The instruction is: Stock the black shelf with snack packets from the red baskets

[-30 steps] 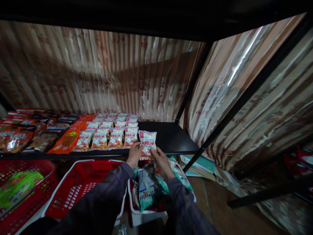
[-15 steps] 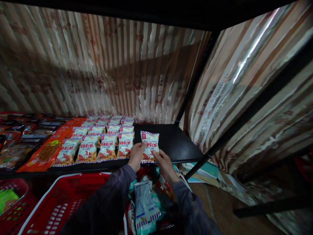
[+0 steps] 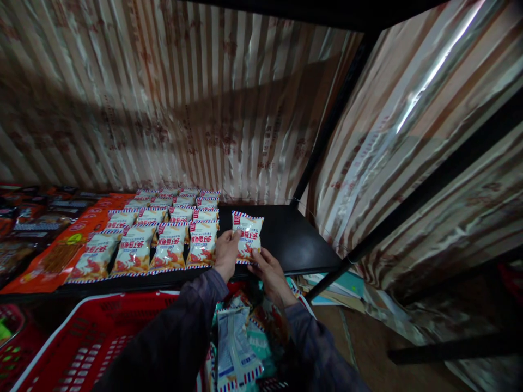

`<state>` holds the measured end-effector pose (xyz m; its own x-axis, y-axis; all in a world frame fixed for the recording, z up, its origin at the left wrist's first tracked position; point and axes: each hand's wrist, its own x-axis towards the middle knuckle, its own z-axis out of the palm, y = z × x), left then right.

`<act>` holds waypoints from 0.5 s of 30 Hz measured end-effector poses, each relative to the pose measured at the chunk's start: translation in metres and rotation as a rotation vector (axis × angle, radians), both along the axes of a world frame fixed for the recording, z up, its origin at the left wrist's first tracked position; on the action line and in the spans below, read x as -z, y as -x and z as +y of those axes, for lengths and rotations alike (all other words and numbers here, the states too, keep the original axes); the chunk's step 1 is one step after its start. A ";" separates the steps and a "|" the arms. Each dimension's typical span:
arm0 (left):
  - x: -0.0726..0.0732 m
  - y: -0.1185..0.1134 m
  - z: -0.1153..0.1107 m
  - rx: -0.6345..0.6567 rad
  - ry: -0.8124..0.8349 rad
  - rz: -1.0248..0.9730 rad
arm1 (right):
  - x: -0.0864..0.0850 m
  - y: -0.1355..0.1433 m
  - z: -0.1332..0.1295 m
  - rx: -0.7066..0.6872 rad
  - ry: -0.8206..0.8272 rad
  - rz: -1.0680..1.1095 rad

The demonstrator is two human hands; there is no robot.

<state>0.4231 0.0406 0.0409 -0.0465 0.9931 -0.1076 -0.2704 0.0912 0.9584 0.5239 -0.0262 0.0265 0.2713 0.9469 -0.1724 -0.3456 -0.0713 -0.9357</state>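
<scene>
Holding: packet [image 3: 248, 237], nearly upright, printed face showing, between left hand [image 3: 227, 253] and right hand [image 3: 270, 274].
Left grip: clamped on packet's left side, thumb over part of the print; fingers hidden behind.
Right grip: clamped on packet's lower right corner, thumb tip on front; remaining fingers only partly visible.
Packet's place: near front of shelf [image 3: 298, 239], right of front row, apart from nearest neighbour; contact with shelf impossible to tell.
Rows [image 3: 167, 250]: matching packets, four across in front, tilted back; rear ones mostly covered by those ahead.
Orange bag [image 3: 61, 258]: lying just left of rows.
Dark bags [image 3: 36, 223]: farther left, cut off by picture's edge, labels too dim to read.
Red basket [image 3: 102, 310]: below shelf, cut off at bottom, partly covered by left sleeve [image 3: 171, 326].
Mixed bags [image 3: 239, 348]: below packet, between sleeves, partly covered; container mostly hidden.
Papers [image 3: 345, 286]: under shelf, partly behind post [image 3: 379, 231].
Far right: red patch [image 3: 509, 280], too dark to identify.
</scene>
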 end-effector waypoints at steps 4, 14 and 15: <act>-0.001 -0.005 0.005 -0.006 0.015 -0.024 | 0.002 -0.005 0.002 -0.009 0.000 0.044; 0.009 -0.021 0.029 -0.063 0.068 0.135 | 0.002 -0.022 0.034 -0.002 0.017 0.061; 0.009 -0.021 0.031 -0.072 0.067 0.167 | 0.002 -0.023 0.041 -0.001 0.025 0.070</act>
